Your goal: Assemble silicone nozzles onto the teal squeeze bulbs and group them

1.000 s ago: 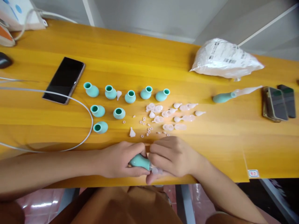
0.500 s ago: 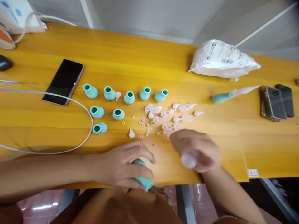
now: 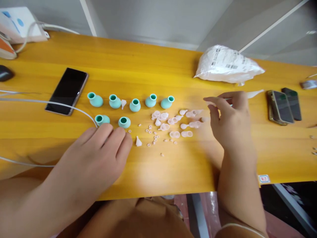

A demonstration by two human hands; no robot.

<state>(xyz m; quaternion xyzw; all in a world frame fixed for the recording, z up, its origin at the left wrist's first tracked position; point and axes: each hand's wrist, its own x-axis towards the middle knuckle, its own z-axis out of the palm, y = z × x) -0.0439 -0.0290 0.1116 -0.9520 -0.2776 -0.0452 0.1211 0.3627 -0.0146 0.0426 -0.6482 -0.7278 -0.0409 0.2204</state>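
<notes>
My left hand [image 3: 99,155] is curled palm down at the left, beside the lower-left teal rubber bulb [image 3: 102,119]; its fingertips and whatever they hold are hidden. More teal bulbs, open at the neck, stand in a row, among them one bulb [image 3: 167,102] at the right end. My right hand [image 3: 230,115] hovers right of the clear parts, thumb and index finger close together around a pale translucent piece [image 3: 210,102], only partly visible. Behind this hand lies a teal bulb with a long translucent tip [image 3: 255,94], mostly covered.
Clear cup-like parts [image 3: 187,134], tiny rings [image 3: 148,144] and white fan-shaped pieces [image 3: 138,141] lie mid-table. A white plastic package [image 3: 228,66] lies at the back. Phones [image 3: 66,91] lie left and right [image 3: 281,107]. A white cable [image 3: 61,103] loops at the left.
My left hand has moved left and away from the table's front edge; the teal bulb it held no longer shows. My right hand has moved up and right, towards the tipped bulb.
</notes>
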